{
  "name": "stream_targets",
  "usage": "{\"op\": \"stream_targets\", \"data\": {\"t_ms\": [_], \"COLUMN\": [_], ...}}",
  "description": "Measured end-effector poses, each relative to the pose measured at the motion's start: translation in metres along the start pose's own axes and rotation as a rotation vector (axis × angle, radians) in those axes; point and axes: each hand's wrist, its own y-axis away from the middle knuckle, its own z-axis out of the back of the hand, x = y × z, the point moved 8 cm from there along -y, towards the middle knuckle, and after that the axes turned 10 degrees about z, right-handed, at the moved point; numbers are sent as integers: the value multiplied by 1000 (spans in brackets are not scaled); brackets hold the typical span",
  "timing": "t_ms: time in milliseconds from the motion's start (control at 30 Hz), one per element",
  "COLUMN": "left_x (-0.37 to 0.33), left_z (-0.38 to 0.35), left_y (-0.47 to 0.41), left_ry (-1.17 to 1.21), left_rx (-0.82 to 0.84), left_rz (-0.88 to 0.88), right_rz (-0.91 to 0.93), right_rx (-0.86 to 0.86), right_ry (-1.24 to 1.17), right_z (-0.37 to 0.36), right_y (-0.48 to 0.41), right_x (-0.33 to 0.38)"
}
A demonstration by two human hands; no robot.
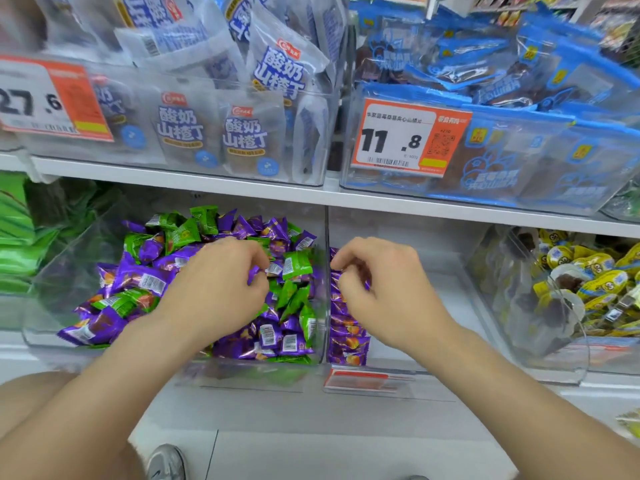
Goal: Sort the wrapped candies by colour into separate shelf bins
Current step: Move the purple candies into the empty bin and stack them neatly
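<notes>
A clear bin (62, 282) on the lower shelf holds a mixed heap of purple candies (142, 277) and green candies (298, 263). My left hand (221, 289) reaches into this heap, its fingers pinched on a purple candy (254, 271). To its right, past a clear divider (325, 271), a second bin (433, 299) holds only purple candies (346, 341) stacked along its left wall. My right hand (384, 289) hovers over that stack with fingers curled; what it holds is partly hidden, though purple wrapper shows at its fingertips.
A bin of yellow wrapped sweets (581, 289) stands at the right, green packets (17, 237) at the left. The upper shelf carries bins of white-blue packets (249, 133) and blue packets (519, 161) with orange price tags (408, 136). A shoe (166, 462) shows on the floor below.
</notes>
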Motion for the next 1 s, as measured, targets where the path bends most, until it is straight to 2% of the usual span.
{"op": "stream_targets", "data": {"t_ms": [67, 133, 233, 467, 600, 733, 833, 1000], "left_x": [24, 44, 63, 72, 68, 67, 63, 59], "left_z": [8, 13, 17, 31, 12, 5, 3, 6], "left_y": [-9, -15, -16, -27, -24, -20, -19, -21], "left_ry": [-79, -128, -145, -111, -174, -242, -276, -275], "left_rx": [45, 130, 254, 177, 227, 163, 144, 121], "left_rz": [28, 45, 80, 88, 60, 33, 3, 5], "right_rz": [136, 248, 263, 190, 190, 226, 230, 144], "right_rx": [27, 145, 304, 247, 234, 265, 272, 269], "right_ry": [-49, -11, 139, 189, 407, 501, 439, 101], "right_z": [-18, -46, -84, -125, -136, -143, -144, -138], "right_y": [-4, -10, -25, -79, -91, -92, -89, -83], "right_x": [39, 61, 68, 65, 65, 63, 61, 62]}}
